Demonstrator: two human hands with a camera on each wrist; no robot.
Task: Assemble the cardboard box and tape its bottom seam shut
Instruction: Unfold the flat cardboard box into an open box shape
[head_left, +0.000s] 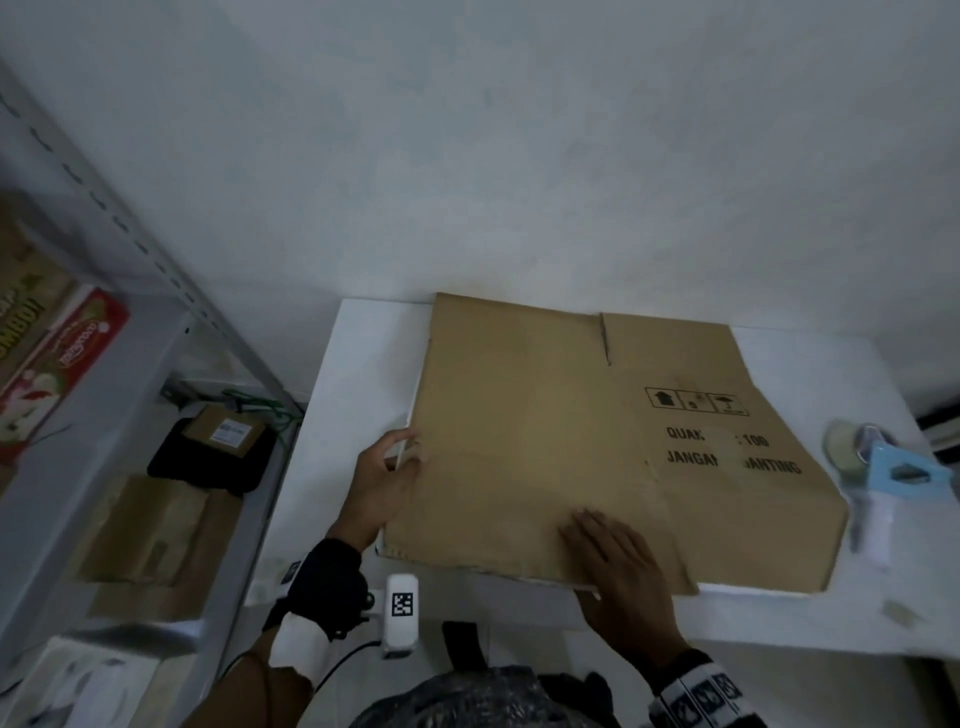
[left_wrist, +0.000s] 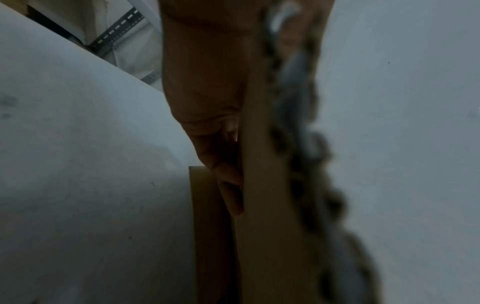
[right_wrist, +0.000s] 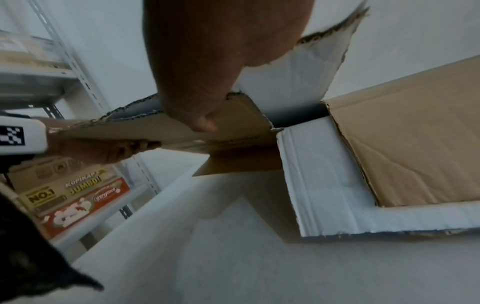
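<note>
A flattened brown cardboard box (head_left: 571, 441) with black print lies on the white table (head_left: 358, 353). My left hand (head_left: 400, 457) grips the box's left edge, thumb on top and fingers underneath. In the left wrist view its fingers (left_wrist: 228, 185) sit between two cardboard layers (left_wrist: 259, 226). My right hand (head_left: 608, 545) lies on the near part of the box, fingers flat on top. The right wrist view shows its thumb (right_wrist: 202, 121) under a raised near flap (right_wrist: 233, 127), pinching it, with the white inner face of the box (right_wrist: 324, 174) exposed. A blue tape dispenser (head_left: 878, 457) rests at the table's right end.
A grey metal shelf rack (head_left: 104, 364) stands to the left, holding printed cartons (head_left: 47, 358) and brown packages (head_left: 145, 530). A white wall rises close behind the table. A small scrap (head_left: 898, 610) lies near the table's front right.
</note>
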